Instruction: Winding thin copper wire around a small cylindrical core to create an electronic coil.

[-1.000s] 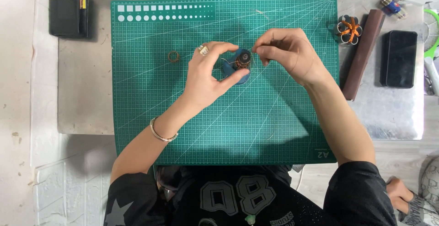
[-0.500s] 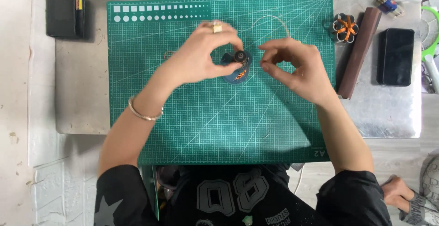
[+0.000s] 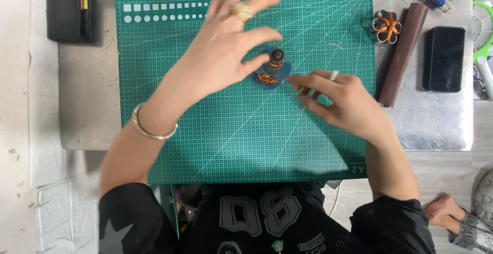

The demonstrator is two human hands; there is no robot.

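A small motor rotor (image 3: 272,69) with copper windings, a blue core and a dark shaft stands upright on the green cutting mat (image 3: 205,130). My left hand (image 3: 226,48), with a gold ring and a wrist bangle, hovers over it with fingers spread; the thumb tip touches the rotor's left side. My right hand (image 3: 339,102) rests on the mat just right of the rotor, fingers stretched toward its base, a ring on one finger. Neither hand grips anything.
A second copper-wound rotor (image 3: 386,26) stands at the mat's right edge beside a brown rolled tube (image 3: 403,53). A black phone (image 3: 444,59) lies further right, a black wallet-like case (image 3: 69,13) at the far left. Another person's hand (image 3: 444,213) shows at the bottom right.
Both hands have let go of the rotor, which now stands on the mat. My left hand opened above it; my right hand dropped flat beside it.
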